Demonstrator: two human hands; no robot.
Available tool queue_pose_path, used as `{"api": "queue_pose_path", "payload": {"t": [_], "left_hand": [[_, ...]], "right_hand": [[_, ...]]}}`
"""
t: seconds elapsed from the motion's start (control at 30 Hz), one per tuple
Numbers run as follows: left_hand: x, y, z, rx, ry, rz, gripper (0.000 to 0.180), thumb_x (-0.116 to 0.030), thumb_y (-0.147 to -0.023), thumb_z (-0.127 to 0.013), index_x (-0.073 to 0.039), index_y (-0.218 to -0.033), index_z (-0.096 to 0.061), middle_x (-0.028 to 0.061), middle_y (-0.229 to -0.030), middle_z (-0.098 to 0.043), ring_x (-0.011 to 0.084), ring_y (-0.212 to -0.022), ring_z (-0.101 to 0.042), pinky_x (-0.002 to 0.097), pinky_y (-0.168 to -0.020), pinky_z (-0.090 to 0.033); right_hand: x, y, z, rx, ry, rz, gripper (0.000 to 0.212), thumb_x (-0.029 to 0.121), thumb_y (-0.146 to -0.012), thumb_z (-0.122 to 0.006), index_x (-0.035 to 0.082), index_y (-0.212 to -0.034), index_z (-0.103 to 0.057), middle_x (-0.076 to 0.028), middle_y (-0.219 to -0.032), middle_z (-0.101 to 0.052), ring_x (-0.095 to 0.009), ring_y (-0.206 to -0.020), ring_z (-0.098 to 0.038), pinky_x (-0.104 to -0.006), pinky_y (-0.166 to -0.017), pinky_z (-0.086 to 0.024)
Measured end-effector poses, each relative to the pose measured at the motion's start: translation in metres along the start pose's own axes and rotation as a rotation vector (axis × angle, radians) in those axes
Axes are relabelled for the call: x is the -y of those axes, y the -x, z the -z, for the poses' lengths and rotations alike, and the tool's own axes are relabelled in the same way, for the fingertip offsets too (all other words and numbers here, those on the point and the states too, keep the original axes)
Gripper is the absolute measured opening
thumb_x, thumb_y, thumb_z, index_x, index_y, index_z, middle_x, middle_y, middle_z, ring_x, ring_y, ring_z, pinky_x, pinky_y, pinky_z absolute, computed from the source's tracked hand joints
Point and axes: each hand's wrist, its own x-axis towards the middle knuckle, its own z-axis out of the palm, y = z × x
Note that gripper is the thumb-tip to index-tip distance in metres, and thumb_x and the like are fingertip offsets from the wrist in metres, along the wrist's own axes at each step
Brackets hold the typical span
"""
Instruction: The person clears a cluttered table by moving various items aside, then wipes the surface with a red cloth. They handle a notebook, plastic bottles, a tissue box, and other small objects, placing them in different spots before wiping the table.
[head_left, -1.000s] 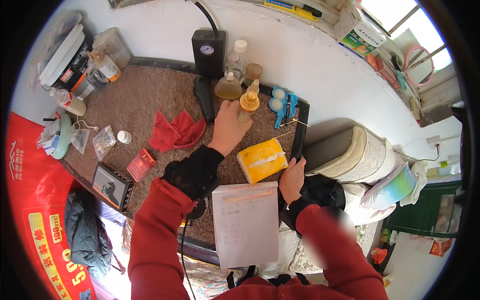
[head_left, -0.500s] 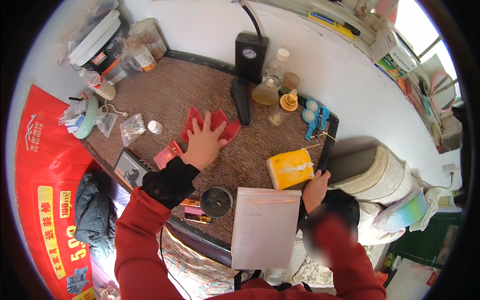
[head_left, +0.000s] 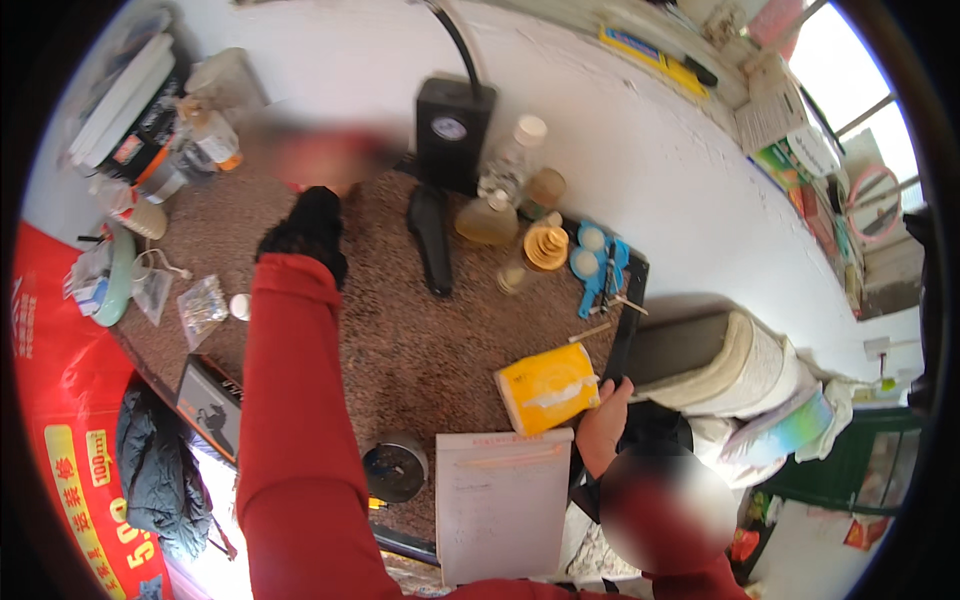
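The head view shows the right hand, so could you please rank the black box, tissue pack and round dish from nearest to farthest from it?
1. Tissue pack, just left of the right hand.
2. Round dish, farther left, past the notepad.
3. Black box, farthest left, beyond the sleeve.

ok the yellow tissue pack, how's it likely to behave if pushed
The yellow tissue pack should squash easily, since its wrapper looks like thin film. Lying on its broad side, it probably won't roll or tip. The white tissue showing on top might snag.
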Motion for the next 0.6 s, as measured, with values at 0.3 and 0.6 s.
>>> {"api": "queue_pose_path", "payload": {"t": [0.3, 0.6], "left_hand": [[0.001, 0.03, 0.01, 0.53, -0.164, 0.2, 0.085, -0.057, -0.086, -0.057, -0.027, -0.157, -0.02, 0.0133, -0.161, -0.021, 0.0478, -0.144, -0.021, 0.0728, -0.106, -0.023], [-0.071, 0.154, 0.207, 0.661, 0.352, -0.212, 0.061, -0.037, -0.088, -0.064, -0.007, -0.139, -0.048, 0.0215, -0.142, -0.043, 0.0469, -0.133, -0.034, 0.0702, -0.103, -0.026]], "right_hand": [[-0.002, 0.0, -0.001, -0.009, -0.025, 0.04, 0.042, 0.029, -0.104, -0.042, -0.002, -0.132, -0.039, -0.033, -0.113, -0.06, -0.051, -0.1, -0.059, -0.0532, -0.081, -0.049], [-0.005, -0.003, -0.008, -0.092, 0.039, 0.101, 0.031, 0.026, -0.104, -0.044, -0.002, -0.117, -0.043, -0.03, -0.108, -0.061, -0.048, -0.093, -0.062, -0.0511, -0.075, -0.053]]}}
